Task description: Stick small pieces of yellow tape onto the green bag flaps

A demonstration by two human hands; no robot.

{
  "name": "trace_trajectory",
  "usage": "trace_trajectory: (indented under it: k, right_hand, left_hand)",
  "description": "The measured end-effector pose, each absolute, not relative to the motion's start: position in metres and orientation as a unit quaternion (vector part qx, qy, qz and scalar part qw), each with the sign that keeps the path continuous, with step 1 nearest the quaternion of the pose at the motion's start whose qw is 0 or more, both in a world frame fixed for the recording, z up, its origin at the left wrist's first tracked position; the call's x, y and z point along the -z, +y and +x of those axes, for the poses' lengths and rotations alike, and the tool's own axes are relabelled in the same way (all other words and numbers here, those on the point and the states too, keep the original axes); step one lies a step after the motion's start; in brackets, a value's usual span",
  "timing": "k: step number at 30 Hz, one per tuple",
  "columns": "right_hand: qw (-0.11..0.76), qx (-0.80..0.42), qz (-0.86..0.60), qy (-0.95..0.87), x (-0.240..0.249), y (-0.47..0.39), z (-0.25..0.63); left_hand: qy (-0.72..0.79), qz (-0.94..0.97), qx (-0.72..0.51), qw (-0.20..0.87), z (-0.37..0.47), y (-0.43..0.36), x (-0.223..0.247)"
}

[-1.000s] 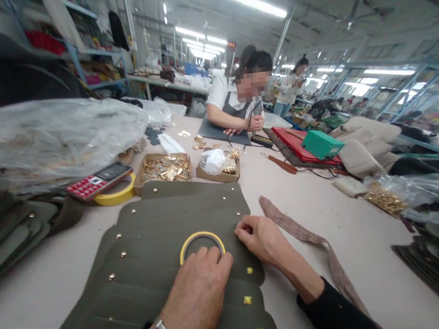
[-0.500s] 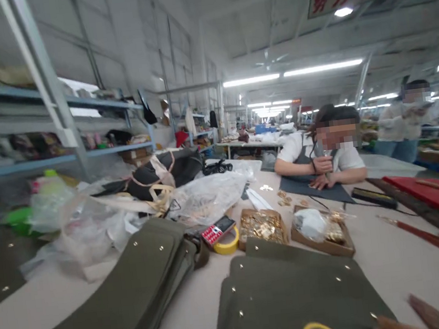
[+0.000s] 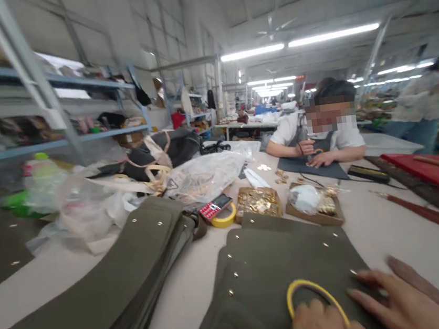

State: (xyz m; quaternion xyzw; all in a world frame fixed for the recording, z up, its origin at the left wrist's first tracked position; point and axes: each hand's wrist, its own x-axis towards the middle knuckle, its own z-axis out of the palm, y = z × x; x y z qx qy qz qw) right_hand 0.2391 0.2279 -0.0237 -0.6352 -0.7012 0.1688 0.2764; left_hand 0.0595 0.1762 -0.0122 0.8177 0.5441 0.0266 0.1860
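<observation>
A dark olive-green panel [image 3: 278, 263] with small shiny metal studs along its edges lies in front of me. Over its lower part, my left hand [image 3: 321, 326] is closed, knuckles up, at a yellow loop with a dark inner edge [image 3: 297, 285]; the rest of that object is hidden. My right hand [image 3: 403, 296] rests at the panel's right edge, fingers stretched apart, near a stud. A blurred brownish shape beside it cannot be made out clearly. To the left, a stack of olive-green panels [image 3: 110, 288] lies folded over.
Beyond the panel stand a box of gold metal pieces [image 3: 258, 202] and another box [image 3: 315, 211] with a plastic bag. A red-keyed phone [image 3: 215, 207] leans on yellow tape [image 3: 226, 221]. Plastic bags [image 3: 93, 210] crowd the left. A co-worker [image 3: 318, 127] sits opposite.
The view has tilted down and shifted. Both hands have come further into view from the bottom edge, and more of the yellow loop shows. The co-worker's head is lower.
</observation>
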Motion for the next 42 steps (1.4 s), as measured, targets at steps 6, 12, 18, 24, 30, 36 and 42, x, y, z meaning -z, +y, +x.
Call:
trace_trajectory:
  k: [6, 12, 18, 24, 30, 36, 42]
  right_hand:
    - [0.314, -0.297, -0.674, -0.599, 0.007, 0.222, 0.237]
    - [0.311, -0.437, -0.629, -0.562, 0.0, 0.216, 0.242]
    - [0.168, -0.414, -0.592, -0.671, -0.015, 0.187, 0.254]
    - [0.29, -0.326, -0.572, -0.695, -0.029, 0.178, 0.246]
    - [0.354, -0.283, -0.438, -0.776, -0.027, 0.174, 0.222]
    - [0.364, -0.252, -0.423, -0.791, -0.017, 0.173, 0.221]
    - [0.367, -0.248, -0.426, -0.789, -0.018, 0.172, 0.221]
  left_hand:
    - [0.473, 0.849, -0.131, 0.198, 0.036, 0.164, -0.019]
    - [0.432, 0.862, -0.175, 0.202, 0.035, 0.165, -0.017]
    - [0.417, 0.865, -0.203, 0.191, 0.032, 0.168, -0.008]
    - [0.4, 0.835, -0.323, 0.197, 0.031, 0.17, -0.002]
    - [0.422, 0.835, -0.312, 0.166, 0.031, 0.17, -0.006]
    - [0.421, 0.842, -0.312, 0.126, 0.03, 0.171, -0.003]
    - [0.433, 0.845, -0.295, 0.103, 0.031, 0.17, 0.0]
